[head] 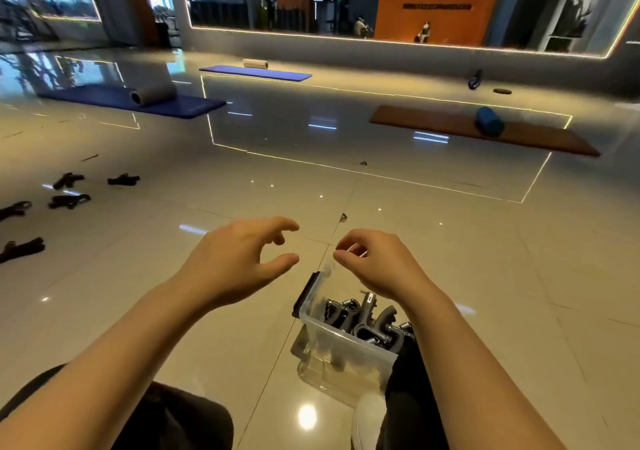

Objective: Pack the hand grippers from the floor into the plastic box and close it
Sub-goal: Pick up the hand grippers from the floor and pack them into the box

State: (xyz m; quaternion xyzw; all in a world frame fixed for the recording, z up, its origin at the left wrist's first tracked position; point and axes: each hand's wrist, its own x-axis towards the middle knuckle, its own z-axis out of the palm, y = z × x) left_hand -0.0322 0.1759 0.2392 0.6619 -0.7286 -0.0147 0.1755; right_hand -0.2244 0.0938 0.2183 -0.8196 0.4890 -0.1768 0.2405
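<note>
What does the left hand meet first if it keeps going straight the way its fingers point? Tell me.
Probably the right hand: the left hand has its fingers aimed rightward at it across a small gap, above the plastic box. Depth is unclear, so it might pass.

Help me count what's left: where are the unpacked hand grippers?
In the head view, five hand grippers lie on the floor at far left, well away from the plastic box.

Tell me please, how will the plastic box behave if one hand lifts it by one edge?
The box probably feels heavy for its size: several metal-and-rubber grippers fill it. Its clear thin walls may flex a little. It already stands tilted against the leg, lid open, so lifting one edge could tip it and spill grippers.
</note>
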